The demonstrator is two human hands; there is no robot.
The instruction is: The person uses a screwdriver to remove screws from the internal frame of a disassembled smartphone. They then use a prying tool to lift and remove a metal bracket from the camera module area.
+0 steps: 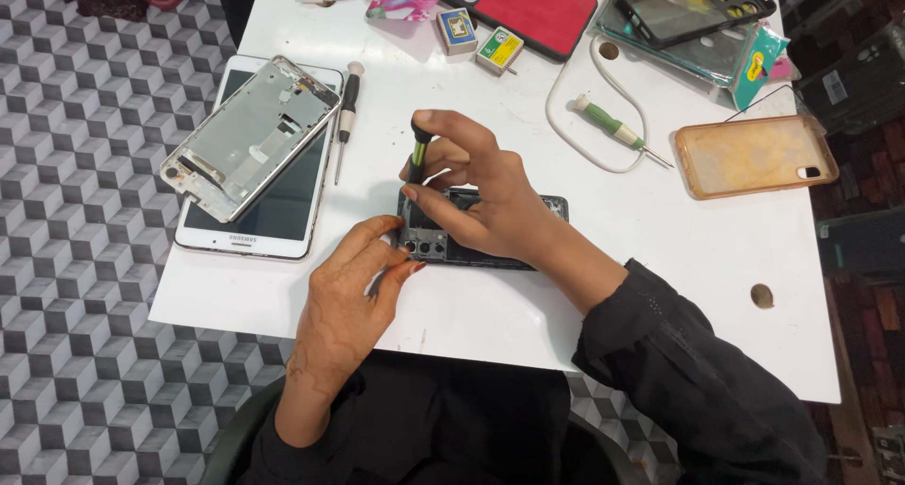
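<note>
We hold a small green-and-black screwdriver [418, 152] upright in our right hand [476, 197], fingers pinched around its handle, the tip down on an opened smartphone [490, 229] lying near the middle of the white desk [660, 259], toward the front edge. Our left hand [363, 278] steadies the phone's camera end, fingers curled against it, gripping nothing. The phone looks light, stiff and fragile with its back off; we judge its side edges the safe place to hold. Near the left edge lies a white tablet [273, 212] with a bare metal frame [250, 136] on top. At the far edge sit two small boxes, one blue and yellow [457, 30], one green and yellow [500, 50], beside a red-and-black case [533, 9].
</note>
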